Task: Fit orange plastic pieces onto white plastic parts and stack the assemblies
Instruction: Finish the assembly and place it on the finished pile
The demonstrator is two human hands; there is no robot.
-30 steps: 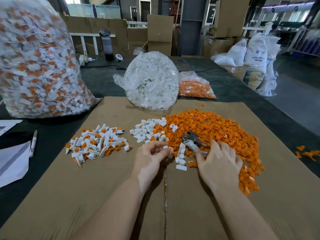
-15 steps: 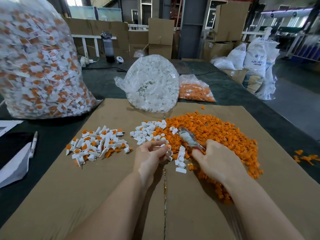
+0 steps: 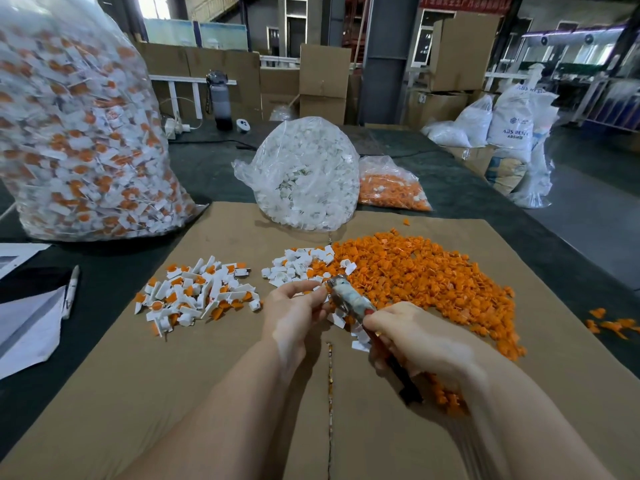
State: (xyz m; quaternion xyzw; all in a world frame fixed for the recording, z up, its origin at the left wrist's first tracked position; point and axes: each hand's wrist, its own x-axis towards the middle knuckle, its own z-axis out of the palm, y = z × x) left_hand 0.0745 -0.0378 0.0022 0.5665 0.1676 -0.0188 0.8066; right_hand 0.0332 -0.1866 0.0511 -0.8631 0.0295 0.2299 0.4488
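**Q:** At centre of the cardboard (image 3: 214, 393), what does each hand hold?

**A:** Left hand (image 3: 294, 313): fingers curled, pinching a small piece at the fingertips; the piece is too hidden to say whether it is white alone or already fitted with orange. Right hand (image 3: 419, 337): closed around the dark handles of pliers (image 3: 349, 299), whose taped head points up-left and meets the left fingertips.

**Q:** Where are the task's parts?

**A:** Orange pieces (image 3: 426, 271) lie heaped to the right, running under the right wrist. White parts (image 3: 294, 266) form a small cluster touching the heap's left edge, with a few more just below the pliers. Finished assemblies (image 3: 197, 292) lie apart to the left. Behind stand a bag of assemblies (image 3: 79, 133), a bag of white parts (image 3: 308, 174) and a bag of orange pieces (image 3: 391, 188).

**Q:** How is the step done well?

**A:** Judged as pressing orange onto white: keep the pinch low on the part so the tool head has room, align the pair squarely before squeezing, and squeeze only until seated. A skewed squeeze could crack the plastic or nip a fingertip.
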